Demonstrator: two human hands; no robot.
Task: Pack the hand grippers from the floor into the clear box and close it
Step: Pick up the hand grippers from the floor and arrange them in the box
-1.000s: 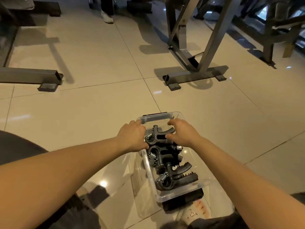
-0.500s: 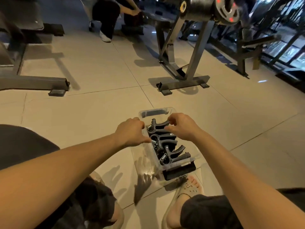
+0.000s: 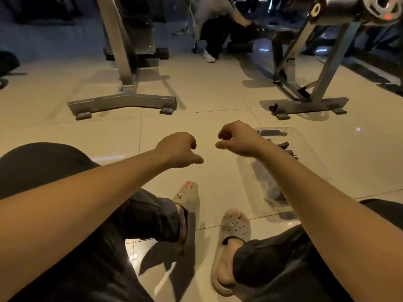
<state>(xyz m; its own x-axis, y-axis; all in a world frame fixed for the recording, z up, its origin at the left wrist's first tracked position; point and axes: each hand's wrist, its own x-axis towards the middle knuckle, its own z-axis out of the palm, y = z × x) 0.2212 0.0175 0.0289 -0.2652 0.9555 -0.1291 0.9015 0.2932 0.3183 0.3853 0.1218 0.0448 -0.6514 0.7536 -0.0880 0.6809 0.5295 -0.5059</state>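
Box (clear) beside empty left hand and right hand

Clear box, dark hand grippers

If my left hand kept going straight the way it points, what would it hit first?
Probably your right hand: the left hand points across at it, and only floor shows in the gap between them. They look level, though depth is unclear.
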